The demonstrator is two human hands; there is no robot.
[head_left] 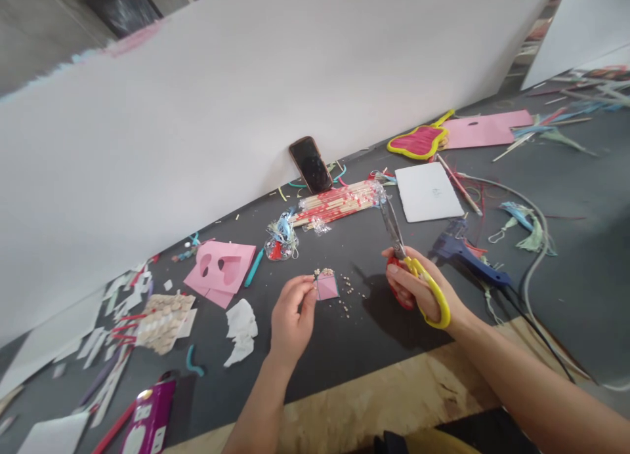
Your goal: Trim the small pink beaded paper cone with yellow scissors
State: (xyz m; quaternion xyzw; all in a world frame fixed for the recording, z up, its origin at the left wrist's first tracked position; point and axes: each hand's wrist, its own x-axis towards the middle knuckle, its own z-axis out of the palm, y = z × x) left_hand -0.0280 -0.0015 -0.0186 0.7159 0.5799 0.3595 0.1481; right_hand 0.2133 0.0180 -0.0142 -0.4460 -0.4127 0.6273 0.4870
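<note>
My left hand (291,317) is closed, thumb and fingers pinching the left edge of a small pink square (327,288) with a darker border. Tiny beige bits (347,291) cluster along the top of that square and lie scattered to its right on the dark table. In my right hand (424,285) is a pair of scissors (392,226) with one yellow and one red handle, its blades pointing up and away from me. The scissors are held above the table, apart from the square. A blue glue gun (460,252) lies just beyond my right hand.
A phone (311,164) leans on the white partition (315,67) behind wrapped wooden sticks (339,203). Pink cut-out sheets (224,270), torn white paper (241,330) and a purple box (150,414) are on the left. A white card (429,191) and a grey cable (534,264) lie right.
</note>
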